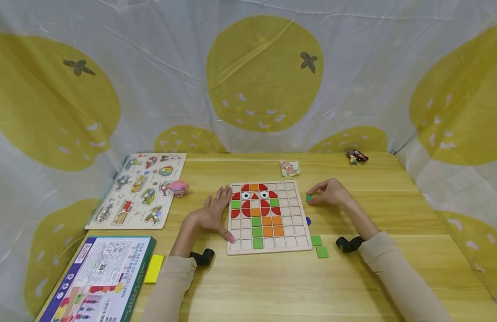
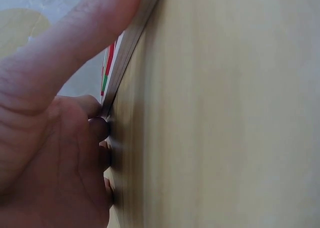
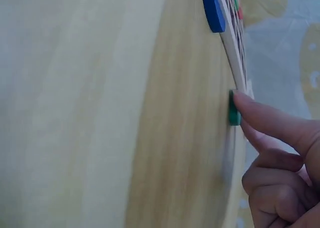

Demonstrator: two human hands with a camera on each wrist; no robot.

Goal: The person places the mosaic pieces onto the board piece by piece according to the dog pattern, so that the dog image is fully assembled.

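Observation:
A square wooden grid board (image 1: 291,215) lies on the table, its left and middle cells filled with red, green, orange and eye-patterned pieces. Along its left edge rests my left hand (image 1: 214,216), fingers spread and nearly straight, thumb on the lower left of the frame. In the left wrist view, the thumb (image 2: 85,36) lies over the board's side. Off the upper right edge, my right hand (image 1: 330,193) pinches a small dark green piece (image 3: 234,108) between thumb and index finger, low over the table. A blue rounded piece (image 3: 214,11) sits against the board's right edge.
Two light green square tiles (image 1: 319,247) lie near the lower right corner. A small patterned card (image 1: 290,168) lies behind the board. Leftward are a picture puzzle board (image 1: 143,197), a pink toy (image 1: 178,188), a boxed game (image 1: 101,273) and a yellow piece (image 1: 154,269). Small figures (image 1: 356,157) stand back right.

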